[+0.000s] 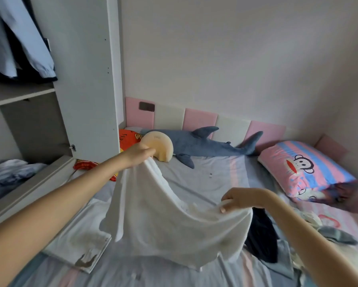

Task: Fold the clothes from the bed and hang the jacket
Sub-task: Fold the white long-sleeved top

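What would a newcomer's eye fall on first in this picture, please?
A white garment is stretched in the air over the bed. The left hand grips one end high, and the right hand pinches the other end lower. Behind it a blue shark plush lies along the headboard, and a monkey pillow sits at the right.

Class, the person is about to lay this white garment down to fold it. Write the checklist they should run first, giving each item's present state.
1. Left hand grips the white garment: ok.
2. Right hand pinches its other edge: ok.
3. Garment pulled taut: not ok, it sags between the hands.
4. Bare sheet to lay it on: ok, beyond the garment.
5. Dark garment clear of it: not ok, it lies by the hanging edge.
6. Front or back facing up: cannot tell.
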A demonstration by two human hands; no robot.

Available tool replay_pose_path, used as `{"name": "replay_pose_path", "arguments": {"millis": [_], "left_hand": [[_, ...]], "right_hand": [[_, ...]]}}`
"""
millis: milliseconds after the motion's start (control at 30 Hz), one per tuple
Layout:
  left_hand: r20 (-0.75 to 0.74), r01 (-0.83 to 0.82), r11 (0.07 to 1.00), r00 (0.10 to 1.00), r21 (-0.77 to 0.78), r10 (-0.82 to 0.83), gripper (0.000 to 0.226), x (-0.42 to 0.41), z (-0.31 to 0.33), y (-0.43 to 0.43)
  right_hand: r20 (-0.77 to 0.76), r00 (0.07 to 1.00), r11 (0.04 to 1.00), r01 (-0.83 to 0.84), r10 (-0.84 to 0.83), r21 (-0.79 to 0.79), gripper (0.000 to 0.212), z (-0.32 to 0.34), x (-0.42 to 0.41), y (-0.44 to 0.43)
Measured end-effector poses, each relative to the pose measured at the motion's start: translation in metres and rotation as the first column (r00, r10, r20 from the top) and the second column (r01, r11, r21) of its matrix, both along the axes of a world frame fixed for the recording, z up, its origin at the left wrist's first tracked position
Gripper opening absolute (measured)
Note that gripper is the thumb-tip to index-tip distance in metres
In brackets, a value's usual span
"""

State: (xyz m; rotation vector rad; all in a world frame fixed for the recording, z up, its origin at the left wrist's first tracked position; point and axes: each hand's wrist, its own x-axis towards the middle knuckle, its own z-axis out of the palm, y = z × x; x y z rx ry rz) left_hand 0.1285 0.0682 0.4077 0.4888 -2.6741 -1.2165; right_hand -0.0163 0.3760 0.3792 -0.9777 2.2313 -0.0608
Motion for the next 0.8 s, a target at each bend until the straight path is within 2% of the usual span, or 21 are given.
{"name": "replay_pose_path", "arguments": {"millis": [33, 100, 167, 233, 300, 333, 400, 467, 567, 634, 734, 800], "left_hand": [[-0.014, 0.015, 1.0, 1.0, 0.023, -0.015, 0.031, 0.001, 0.008, -0.001], [-0.032, 0.112, 0.994, 0.993, 0.01, -0.111, 0.047, 0.002, 0.019, -0.006], [0.017, 0.204, 0.971, 0.979, -0.122, -0.204, 0.052, 0.005, 0.031, -0.013], [0.136, 0.255, 0.909, 0.966, -0.331, -0.222, 0.033, 0.0, 0.03, -0.026], [0.234, 0.29, 0.859, 0.95, -0.422, -0.206, 0.018, -0.007, 0.017, -0.037], [0.25, 0.283, 0.856, 0.95, -0.433, -0.187, 0.02, -0.012, 0.008, -0.042], [0.187, 0.193, 0.85, 0.976, -0.489, -0.113, 0.033, -0.021, -0.007, -0.047], [0.022, 0.03, 0.826, 1.0, -0.563, -0.022, 0.038, -0.033, 0.0, -0.053], [-0.257, -0.229, 0.794, 0.962, -0.563, 0.096, 0.034, -0.054, 0.042, -0.065], [-0.433, -0.374, 0.759, 0.891, -0.533, 0.136, 0.03, -0.073, 0.086, -0.073], [-0.59, -0.537, 0.725, 0.776, -0.432, 0.223, 0.021, -0.092, 0.13, -0.074], [-0.583, -0.546, 0.752, 0.766, -0.37, 0.269, 0.015, -0.101, 0.142, -0.078]], "right_hand": [[-0.015, 0.999, 0.996, -0.051, 0.052, 0.068, 0.025, 0.006, -0.001, 0.0], [-0.056, 0.997, 0.987, -0.05, 0.059, 0.153, 0.039, 0.017, -0.008, 0.008], [0.005, 0.997, 0.99, 0.071, -0.072, 0.123, 0.028, 0.023, -0.024, 0.02], [0.011, 0.98, 0.977, 0.198, -0.2, 0.072, 0.027, 0.019, -0.039, 0.028], [-0.182, 0.954, 0.968, 0.248, -0.238, 0.033, 0.031, 0.012, -0.053, 0.026], [-0.295, 0.925, 0.968, 0.25, -0.241, -0.007, 0.03, 0.007, -0.06, 0.021], [-0.405, 0.836, 0.929, 0.321, -0.369, -0.184, 0.034, 0.002, -0.07, 0.012], [-0.414, 0.719, 0.822, 0.409, -0.558, -0.396, 0.029, 0.018, -0.078, 0.002], [-0.358, 0.53, 0.596, 0.391, -0.769, -0.701, 0.009, 0.066, -0.097, -0.012], [-0.252, 0.448, 0.411, 0.303, -0.858, -0.86, 0.019, 0.113, -0.109, -0.022], [-0.098, 0.428, 0.185, 0.167, -0.898, -0.968, 0.019, 0.163, -0.12, -0.028], [-0.003, 0.415, 0.072, 0.152, -0.91, -0.986, 0.015, 0.177, -0.124, -0.023]]}}
